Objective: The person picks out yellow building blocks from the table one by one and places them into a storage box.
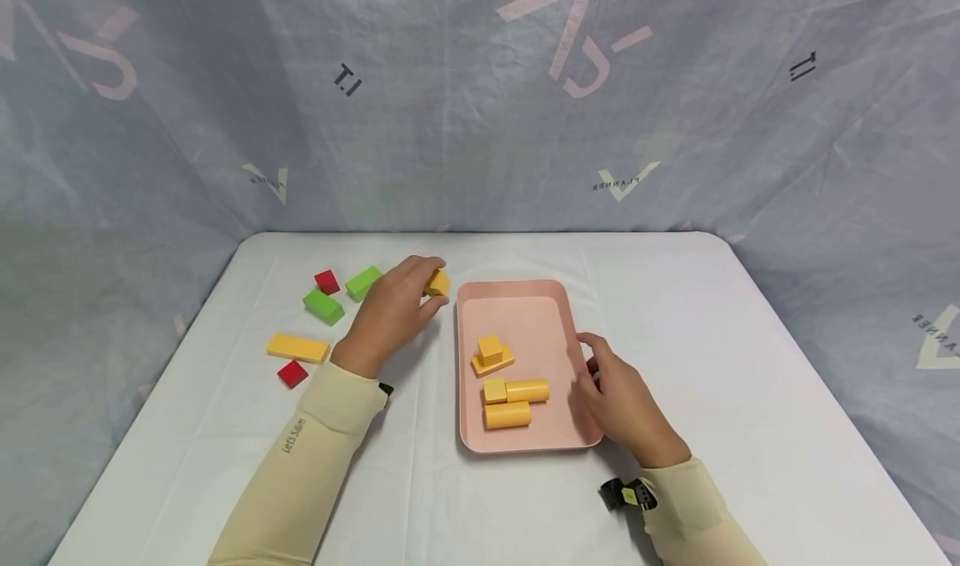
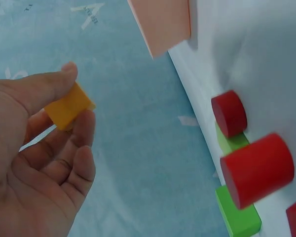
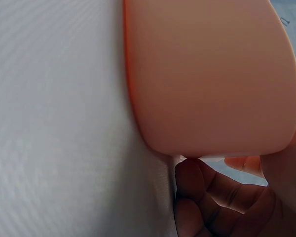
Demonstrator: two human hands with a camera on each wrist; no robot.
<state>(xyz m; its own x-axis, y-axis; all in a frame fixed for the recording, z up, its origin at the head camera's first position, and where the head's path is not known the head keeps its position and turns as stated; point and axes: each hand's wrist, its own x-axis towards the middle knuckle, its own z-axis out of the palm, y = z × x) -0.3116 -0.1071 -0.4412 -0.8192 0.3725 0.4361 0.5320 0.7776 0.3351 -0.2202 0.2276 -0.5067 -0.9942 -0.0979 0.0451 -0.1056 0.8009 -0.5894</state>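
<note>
My left hand [image 1: 393, 312] pinches a small yellow block [image 1: 438, 283] between thumb and fingertips, just left of the tray's far left corner. In the left wrist view the block [image 2: 69, 106] shows raised off the table, the other fingers curled beneath it. The pink tray [image 1: 517, 312] lies on the table in front of me. At its right side my right hand [image 1: 626, 399] grips the rim, thumb on the inner side and fingers outside against the wall. Inside the tray are a yellow cube [image 1: 490, 349] on a flat yellow piece [image 1: 504, 363], another yellow cube [image 1: 495, 391] and two yellow cylinders [image 1: 507, 416].
Left of my left hand lie green blocks [image 1: 324, 307], red pieces [image 1: 292, 373] and a long yellow block [image 1: 298, 348]. The left wrist view shows red cylinders [image 2: 259, 170] close by the green blocks. A hanging grey cloth [image 1: 450, 116] stands behind the white table [image 1: 675, 299].
</note>
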